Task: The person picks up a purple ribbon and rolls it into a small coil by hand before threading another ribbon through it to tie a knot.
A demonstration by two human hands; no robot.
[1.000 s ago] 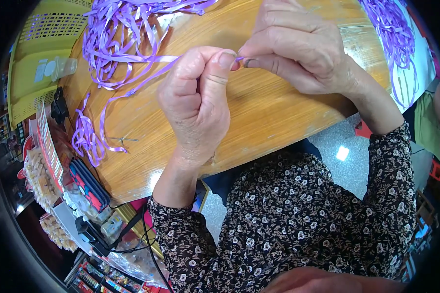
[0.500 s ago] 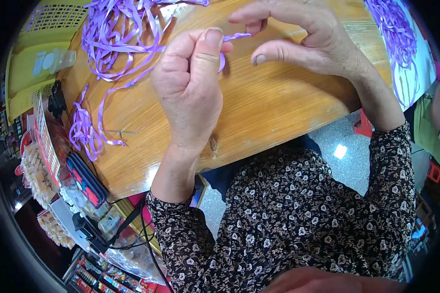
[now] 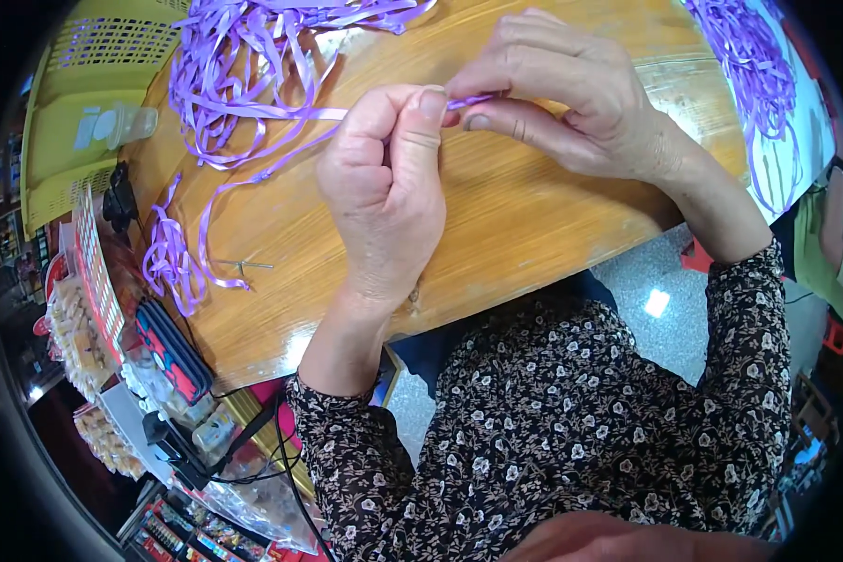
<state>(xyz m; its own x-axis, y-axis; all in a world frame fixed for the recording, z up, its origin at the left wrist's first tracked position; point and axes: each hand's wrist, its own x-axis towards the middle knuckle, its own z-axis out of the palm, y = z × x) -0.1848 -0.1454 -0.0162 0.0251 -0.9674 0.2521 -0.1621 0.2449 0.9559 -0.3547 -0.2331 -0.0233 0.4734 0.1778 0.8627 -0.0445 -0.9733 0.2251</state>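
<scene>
My left hand is closed in a fist above the wooden table, its thumb pressing on a narrow purple ribbon. A short, twisted or knotted-looking piece of that ribbon sticks out to the right of the thumb. My right hand meets it there, index finger and thumb closed about the piece; the exact contact is partly hidden by the fingers. From the left side of my fist, ribbon strands run toward a large tangled pile of purple ribbon at the far left.
A smaller ribbon bundle and a thin metal piece lie on the table at left. Beyond stands a yellow basket with a clear plastic cup. More purple ribbon lies at far right. A dark pouch sits by the left edge.
My right hand has come left and down to my left hand, its spread finger and thumb closing about the ribbon piece. The left hand keeps its grip, slightly lower and farther right in view.
</scene>
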